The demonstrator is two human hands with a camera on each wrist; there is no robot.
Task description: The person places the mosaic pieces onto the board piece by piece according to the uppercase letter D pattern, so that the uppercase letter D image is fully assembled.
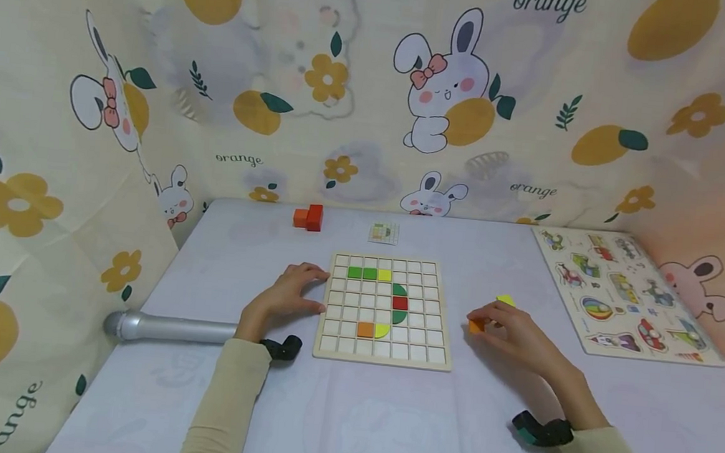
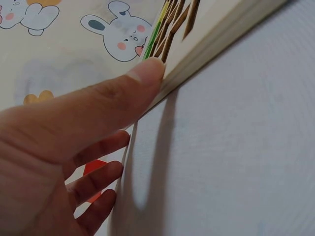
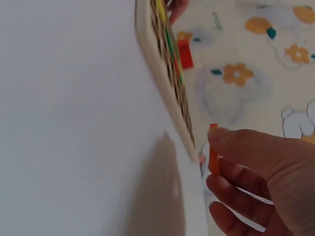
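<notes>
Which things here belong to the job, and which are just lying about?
In use: grid board, touched by the left hand; orange piece, pinched in the right hand; coloured pieces set in the grid; probably the yellow piece and small card.

Likely idle: silver rod; picture board; perhaps red and orange blocks.

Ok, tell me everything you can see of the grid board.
The grid board is a pale, squarish, wood-looking panel with a plain border and thin ridges dividing it into small square cells. It lies flat on the white-covered table. Coloured pieces sit in some cells: squares in green, yellow, red and orange, and round-edged ones in green and yellow. Most cells are bare. The left hand touches its left edge.
</notes>
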